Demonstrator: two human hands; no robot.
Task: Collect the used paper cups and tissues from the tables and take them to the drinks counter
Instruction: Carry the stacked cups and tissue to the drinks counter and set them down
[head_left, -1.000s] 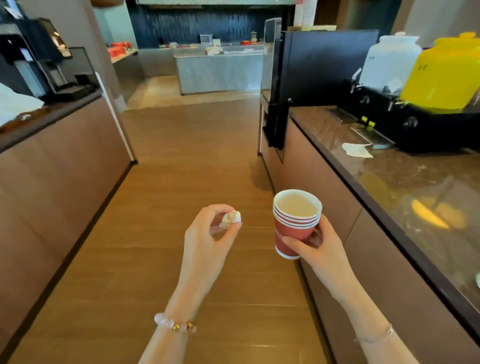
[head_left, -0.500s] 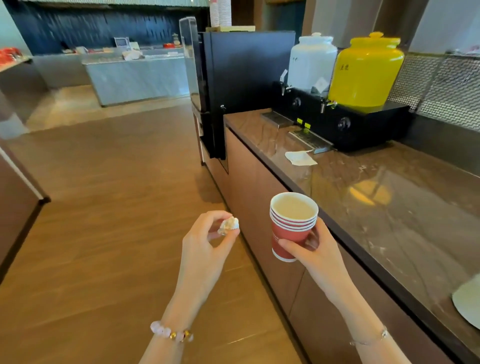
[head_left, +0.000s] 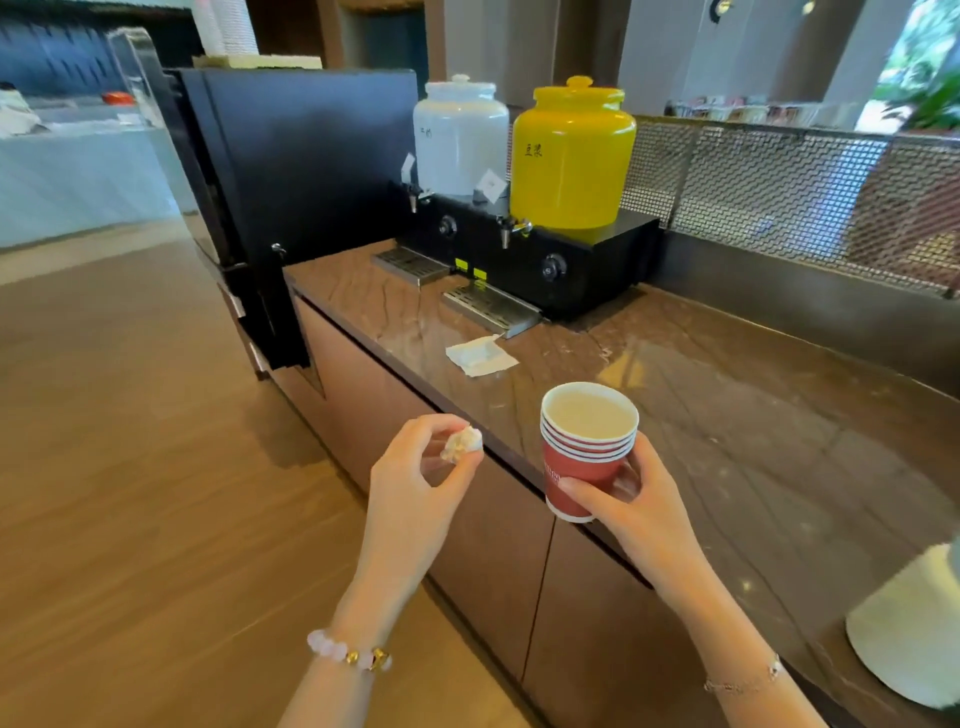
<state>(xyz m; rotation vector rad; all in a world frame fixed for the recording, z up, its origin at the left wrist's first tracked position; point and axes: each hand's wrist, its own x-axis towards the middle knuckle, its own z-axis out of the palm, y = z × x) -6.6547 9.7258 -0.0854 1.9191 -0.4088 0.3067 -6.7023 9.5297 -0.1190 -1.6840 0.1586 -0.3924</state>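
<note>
Napkin (head_left: 481, 355) flat on counter (head_left: 727, 415)

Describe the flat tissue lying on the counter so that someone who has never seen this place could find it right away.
Start at the yellow drink jar on its black base at the back of the brown stone counter. Below its tap sits a metal drip tray; just in front of that tray lies the tissue. It is the only flat white square there, unlike the crumpled wad held in the left hand.
</note>
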